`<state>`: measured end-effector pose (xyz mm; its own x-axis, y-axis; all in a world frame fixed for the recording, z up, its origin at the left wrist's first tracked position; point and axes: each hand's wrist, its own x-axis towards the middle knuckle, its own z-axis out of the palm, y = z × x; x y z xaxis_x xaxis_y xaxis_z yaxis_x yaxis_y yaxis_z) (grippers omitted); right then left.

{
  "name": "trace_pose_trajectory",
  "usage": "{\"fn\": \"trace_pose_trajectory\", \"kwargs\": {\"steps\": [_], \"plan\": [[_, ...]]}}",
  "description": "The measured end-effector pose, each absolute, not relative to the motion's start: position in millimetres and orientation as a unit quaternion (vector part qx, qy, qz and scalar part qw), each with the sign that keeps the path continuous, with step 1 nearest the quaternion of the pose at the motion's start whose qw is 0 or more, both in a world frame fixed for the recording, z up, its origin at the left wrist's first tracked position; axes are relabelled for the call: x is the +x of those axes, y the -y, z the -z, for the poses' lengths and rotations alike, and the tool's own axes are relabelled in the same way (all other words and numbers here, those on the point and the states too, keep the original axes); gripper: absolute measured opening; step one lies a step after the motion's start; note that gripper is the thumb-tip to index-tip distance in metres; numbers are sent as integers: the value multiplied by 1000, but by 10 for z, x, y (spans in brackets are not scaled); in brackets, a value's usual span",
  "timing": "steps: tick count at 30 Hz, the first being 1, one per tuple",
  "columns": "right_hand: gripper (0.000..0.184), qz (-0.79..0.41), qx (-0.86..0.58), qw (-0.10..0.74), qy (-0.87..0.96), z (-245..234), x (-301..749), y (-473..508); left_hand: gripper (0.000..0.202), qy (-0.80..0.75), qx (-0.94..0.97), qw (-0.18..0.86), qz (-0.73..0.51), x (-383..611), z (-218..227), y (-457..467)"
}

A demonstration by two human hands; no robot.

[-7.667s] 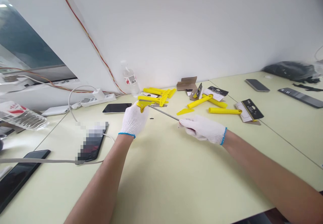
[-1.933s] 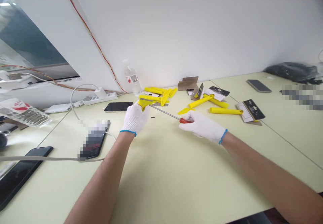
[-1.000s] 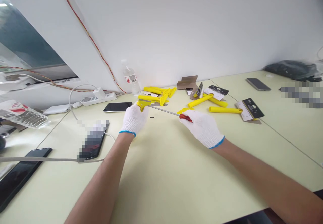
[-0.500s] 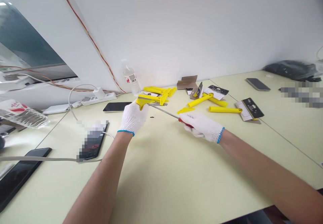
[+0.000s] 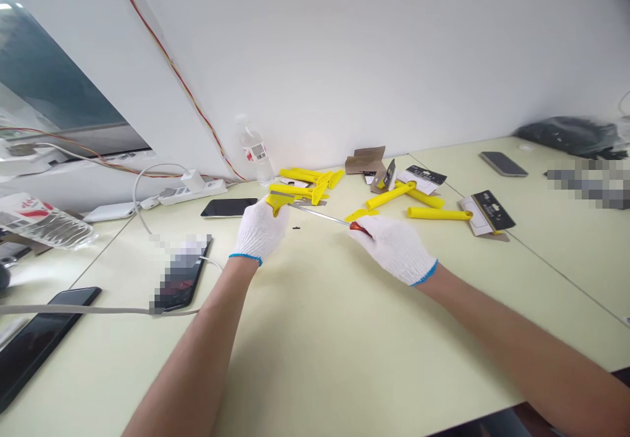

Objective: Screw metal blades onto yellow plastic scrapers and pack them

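My left hand (image 5: 260, 230), in a white glove with a blue cuff, is closed on a yellow plastic scraper head (image 5: 275, 203) with a metal blade along it. Gloved the same way, my right hand (image 5: 391, 243) grips the red handle of a screwdriver (image 5: 322, 215). Its long shaft points left, and the tip meets or nearly meets the scraper head; the exact contact is too small to make out. Just behind the left hand lie several yellow scraper parts (image 5: 322, 187). A tiny dark piece (image 5: 296, 228) rests on the table between my hands.
Yellow tube handles (image 5: 436, 213) and black-and-white card packaging (image 5: 489, 212) lie at the back right. A water bottle (image 5: 256, 151) stands by the wall. Phones (image 5: 229, 207), a power strip (image 5: 191, 192) and cables occupy the left side. A black plastic bag (image 5: 566, 135) sits far right.
My right hand has rolled over on the screwdriver handle, so the back of the glove now faces up more. The left hand and scraper head stay nearly still.
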<state>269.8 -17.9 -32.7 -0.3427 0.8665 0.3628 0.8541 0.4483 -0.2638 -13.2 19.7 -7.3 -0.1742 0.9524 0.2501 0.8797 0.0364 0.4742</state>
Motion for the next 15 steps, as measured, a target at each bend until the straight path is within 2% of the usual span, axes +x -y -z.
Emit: {"fn": "trace_pose_trajectory", "kwargs": {"steps": [4,7,9,11,15], "plan": [[41,-207,-505,227,806,189,2763,148,21,-708,649,78,-268,-127,72,-187],[48,-396,-529,193,726,125,2782,152,21,-706,650,81,-270,-118,71,-183],[50,-470,-538,172,678,119,2763,166,22,-708,646,81,-273,-113,61,-180],[50,-448,-541,174,690,137,2726,183,24,-711,641,81,-278,-113,45,-177],[27,-261,-557,234,753,216,2666,198,26,-722,623,91,-285,-119,29,-178]]}}
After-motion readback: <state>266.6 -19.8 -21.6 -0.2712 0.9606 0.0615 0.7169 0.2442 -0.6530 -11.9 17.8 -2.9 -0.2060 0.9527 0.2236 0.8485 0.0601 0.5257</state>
